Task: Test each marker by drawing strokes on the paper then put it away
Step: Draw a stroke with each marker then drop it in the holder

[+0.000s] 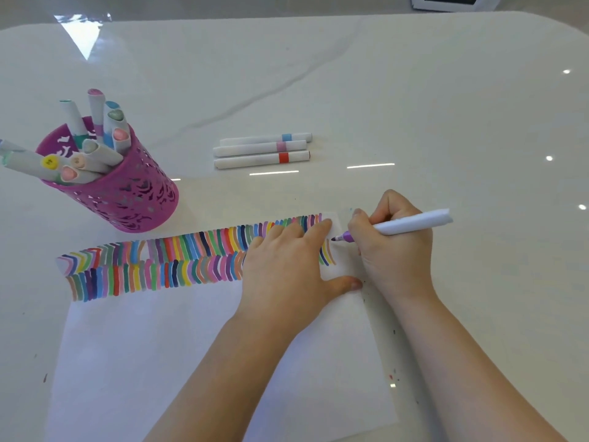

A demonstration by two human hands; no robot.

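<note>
My right hand [393, 244] grips an uncapped purple marker [411, 222], its tip touching the paper's upper right corner. My left hand [287, 266] lies flat on the white paper [197, 352], fingers straight, pressing it down over the right end of the rows of coloured strokes [159, 260]. Three capped white markers lie side by side beyond the paper, with a blue band [264, 139], a pink band [259, 148] and a red band [261, 160]. A magenta perforated pen cup [127, 193] at the left holds several capped markers.
The glossy white table [446, 122] stretches far and right of the paper. Small ink specks dot the table by the paper's right edge. A dark-screened white device [452, 1] sits past the table's far edge.
</note>
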